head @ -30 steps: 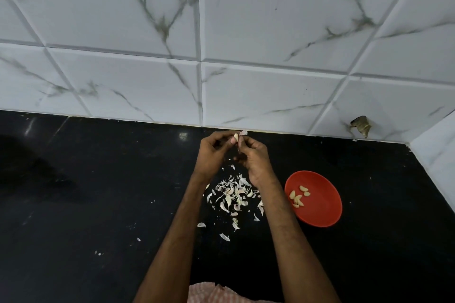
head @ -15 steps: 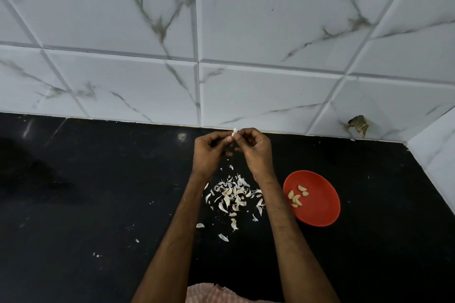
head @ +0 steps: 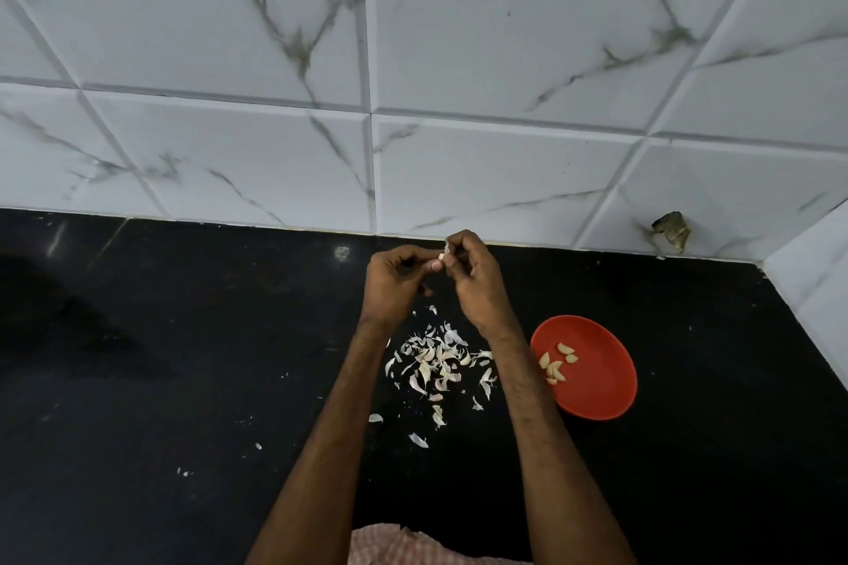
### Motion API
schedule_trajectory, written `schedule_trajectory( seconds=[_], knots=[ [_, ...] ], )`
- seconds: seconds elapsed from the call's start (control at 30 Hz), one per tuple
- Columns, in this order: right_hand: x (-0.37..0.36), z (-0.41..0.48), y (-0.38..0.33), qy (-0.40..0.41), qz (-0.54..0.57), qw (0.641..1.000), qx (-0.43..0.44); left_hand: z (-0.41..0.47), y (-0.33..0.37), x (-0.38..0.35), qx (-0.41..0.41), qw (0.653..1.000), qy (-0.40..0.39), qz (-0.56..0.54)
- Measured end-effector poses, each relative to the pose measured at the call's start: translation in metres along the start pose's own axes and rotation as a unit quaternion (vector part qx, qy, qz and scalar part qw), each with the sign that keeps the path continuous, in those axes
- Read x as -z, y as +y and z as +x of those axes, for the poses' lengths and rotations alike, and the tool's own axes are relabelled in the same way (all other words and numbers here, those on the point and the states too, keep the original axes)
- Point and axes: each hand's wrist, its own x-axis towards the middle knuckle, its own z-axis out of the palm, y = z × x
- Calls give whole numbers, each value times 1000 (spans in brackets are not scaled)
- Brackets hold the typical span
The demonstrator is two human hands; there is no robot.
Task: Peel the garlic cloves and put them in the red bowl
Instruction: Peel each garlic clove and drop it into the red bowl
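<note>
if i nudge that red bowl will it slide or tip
The red bowl looks shallow and wide, so tipping seems unlikely. It holds only a few peeled cloves on a glossy black counter, so it probably slides easily.

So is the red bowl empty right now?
No, several peeled cloves lie inside the red bowl.
</note>
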Motion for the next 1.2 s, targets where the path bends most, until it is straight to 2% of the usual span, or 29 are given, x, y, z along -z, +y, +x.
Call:
schedule_trajectory(
  seconds=[0.1, 0.27, 0.4, 0.6, 0.93, 1.2],
  knots=[
    [-2, 0, 1, 2, 0, 1000, 4, -3, 1, -4, 17, 999, 3, -36],
    [-5, -2, -3, 16, 54, 998, 15, -5, 2, -7, 89, 983, 31, -156],
    [-7, -3, -5, 4, 85, 996, 11, -7, 3, -10, 107, 974, 27, -200],
    [2, -4, -7, 66, 94, 993, 6, -4, 6, -7, 148, 957, 62, -240],
    [0, -2, -7, 71, -61, 995, 24, -2, 10, -1, 178, 930, 72, -314],
    [-13, -3, -12, 52, -120, 988, 88, -3, 10, -1, 176, 935, 84, -298]
  ],
)
